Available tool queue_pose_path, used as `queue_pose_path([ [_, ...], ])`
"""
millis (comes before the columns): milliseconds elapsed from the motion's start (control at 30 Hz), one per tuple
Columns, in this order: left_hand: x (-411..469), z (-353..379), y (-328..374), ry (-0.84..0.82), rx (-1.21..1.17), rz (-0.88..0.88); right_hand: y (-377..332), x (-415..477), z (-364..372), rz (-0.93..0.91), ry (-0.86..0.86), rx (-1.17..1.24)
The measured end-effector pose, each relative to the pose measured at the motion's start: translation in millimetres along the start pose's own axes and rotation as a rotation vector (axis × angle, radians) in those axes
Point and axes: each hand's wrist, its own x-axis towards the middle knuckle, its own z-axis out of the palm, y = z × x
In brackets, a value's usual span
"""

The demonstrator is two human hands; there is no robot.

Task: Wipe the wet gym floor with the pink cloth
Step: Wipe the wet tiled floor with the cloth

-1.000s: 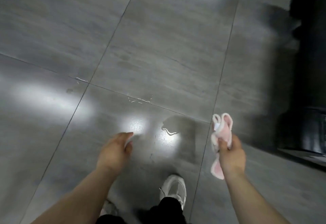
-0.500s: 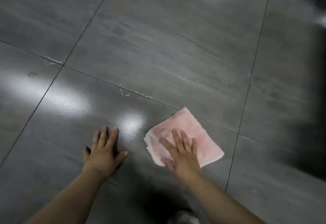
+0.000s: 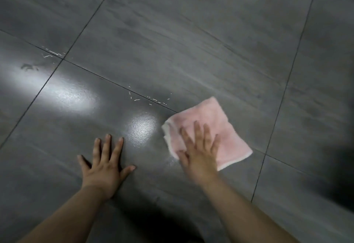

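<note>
The right hand [image 3: 199,154] lies flat, fingers spread, on the pink cloth [image 3: 206,127] on the grey tiled floor [image 3: 172,41]. The left hand [image 3: 105,166] presses the floor, to the cloth's left.

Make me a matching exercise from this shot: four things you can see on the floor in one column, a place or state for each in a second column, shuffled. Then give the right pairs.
Column one:
1. left hand
2. right hand
3. pink cloth
4. white flecks

Column two:
A. scattered along a tile joint, beyond the cloth's far left
B. spread flat on the grey floor, under a palm
C. pressed on bare tile, fingers spread, touching no cloth
D. laid flat on the cloth, blurred

Pairs: 1-C, 2-D, 3-B, 4-A
</note>
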Motion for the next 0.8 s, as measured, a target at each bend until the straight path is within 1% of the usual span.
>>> queue_pose_path([
  [33,0,1,-1,0.007,0.000,0.000,-17,-2,6,-0.163,-0.014,-0.027],
  [67,1,2,-1,0.016,-0.003,0.001,-25,2,7,-0.283,-0.010,-0.055],
  [100,2,3,-2,0.031,-0.007,0.004,-21,14,7,-0.372,0.009,-0.092],
  [133,2,3,-4,0.045,-0.007,0.010,-9,28,4,-0.400,0.061,-0.138],
  [167,2,2,-5,0.051,-0.007,0.019,7,43,-6,-0.350,0.106,-0.175],
  [200,1,1,-7,0.057,-0.003,0.030,28,54,-16,-0.240,0.132,-0.166],
  [267,-1,1,-9,0.087,0.012,0.047,67,61,-41,0.130,-0.032,0.004],
  [300,-2,1,-10,0.107,0.017,0.045,79,53,-46,0.286,-0.093,0.063],
  [333,-4,1,-11,0.119,0.015,0.034,83,39,-43,0.357,-0.093,0.058],
  [367,-7,1,-10,0.118,0.002,0.015,79,20,-35,0.346,-0.053,0.015],
  [400,-9,1,-10,0.116,-0.022,-0.007,65,-1,-22,0.269,0.043,-0.011],
  [433,-10,1,-9,0.113,-0.042,-0.019,46,-20,-4,0.160,0.095,-0.023],
  [500,-8,1,-10,0.097,-0.032,-0.022,1,-33,23,-0.121,0.130,-0.097],
  [567,-5,0,-13,0.095,0.000,-0.023,-32,-8,24,-0.337,0.176,-0.164],
  [600,-3,0,-14,0.113,-0.001,-0.010,-36,12,20,-0.402,0.196,-0.177],
  [633,-3,1,-14,0.134,-0.011,0.005,-30,31,16,-0.410,0.185,-0.173],
  [700,-5,2,-16,0.164,-0.059,-0.020,3,58,-2,-0.310,0.194,-0.192],
  [800,-4,-1,-23,0.161,-0.139,-0.099,60,49,-22,0.070,0.098,-0.023],
])
